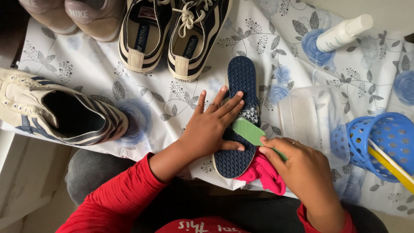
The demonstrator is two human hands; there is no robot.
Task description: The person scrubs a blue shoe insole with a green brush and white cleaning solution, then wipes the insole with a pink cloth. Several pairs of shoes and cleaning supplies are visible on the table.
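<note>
A navy blue flip-flop lies sole-up on the flowered cloth, its heel toward me. My left hand presses flat on its middle, fingers spread. My right hand grips a flat green scrubbing pad, whose free end rests on the sole beside my left thumb. A pink cloth is bunched under my right hand at the heel of the flip-flop.
A pair of black-and-white lace-up sneakers stands at the back. A cream striped sneaker lies at left, tan shoes at top left. A clear plastic tub, a blue perforated basket and a white bottle are at right.
</note>
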